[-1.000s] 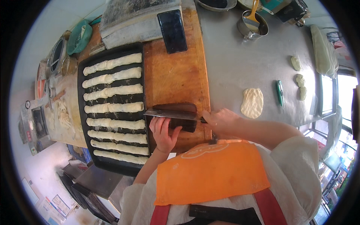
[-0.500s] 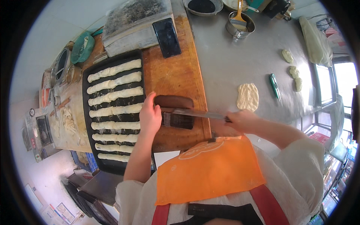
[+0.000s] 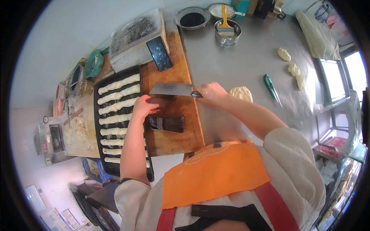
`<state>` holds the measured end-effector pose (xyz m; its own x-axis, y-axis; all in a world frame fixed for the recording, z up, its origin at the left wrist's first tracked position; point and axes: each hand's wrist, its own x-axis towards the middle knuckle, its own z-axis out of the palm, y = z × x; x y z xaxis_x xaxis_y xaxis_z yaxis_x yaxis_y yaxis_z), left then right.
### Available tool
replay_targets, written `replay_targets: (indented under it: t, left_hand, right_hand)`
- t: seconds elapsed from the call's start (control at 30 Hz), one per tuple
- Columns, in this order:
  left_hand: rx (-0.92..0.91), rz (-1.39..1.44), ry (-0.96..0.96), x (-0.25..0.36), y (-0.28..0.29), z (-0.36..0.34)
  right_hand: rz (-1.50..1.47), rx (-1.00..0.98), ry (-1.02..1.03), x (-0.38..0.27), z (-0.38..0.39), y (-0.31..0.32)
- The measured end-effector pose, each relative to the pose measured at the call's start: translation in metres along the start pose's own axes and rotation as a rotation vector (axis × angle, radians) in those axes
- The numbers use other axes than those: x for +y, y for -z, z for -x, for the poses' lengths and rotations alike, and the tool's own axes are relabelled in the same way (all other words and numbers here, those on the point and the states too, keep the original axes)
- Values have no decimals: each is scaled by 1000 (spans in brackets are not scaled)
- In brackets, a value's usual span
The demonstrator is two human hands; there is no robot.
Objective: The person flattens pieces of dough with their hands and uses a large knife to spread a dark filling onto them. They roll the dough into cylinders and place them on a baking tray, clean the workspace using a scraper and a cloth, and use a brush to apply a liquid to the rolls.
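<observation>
Gripping the handle of a broad cleaver, the right hand is clenched around it, the flat blade held level over the wooden cutting board. The left hand lies on the board under the blade's near end, fingers curled on a dark piece that is mostly hidden, so whether that grip is closed on it I cannot tell. One dark rectangular slab rests on the board just beside the left hand, toward the person. Left of the board sits one black baking tray carrying eight pale dough sticks in a column, parallel and slightly apart. On the steel tabletop to the right lie one flattened dough round, just beyond the right wrist, one green-handled tool, and three small dough lumps well apart from the board. At the far edge stand one shallow pan of dark filling, one metal pot with a yellow-handled brush, one further bowl, and one grey block with a black rectangle leaning on it. An orange apron with red straps covers the person's front. The room is a working kitchen: pale wall above, windows to the right, cluttered shelves to the left.
</observation>
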<state>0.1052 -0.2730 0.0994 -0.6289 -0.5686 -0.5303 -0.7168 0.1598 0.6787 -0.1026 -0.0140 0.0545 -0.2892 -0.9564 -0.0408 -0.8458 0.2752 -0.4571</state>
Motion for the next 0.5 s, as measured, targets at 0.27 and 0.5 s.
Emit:
replay_targets:
  t: [0.27,0.5]
  left_hand:
    - [-122,155,-130,88,-33,108]
    - [-264,409,-97,106,-140,115]
  right_hand:
    - [-269,420,352,34,-16,-9]
    - [-1751,-486,-203,34,114,46]
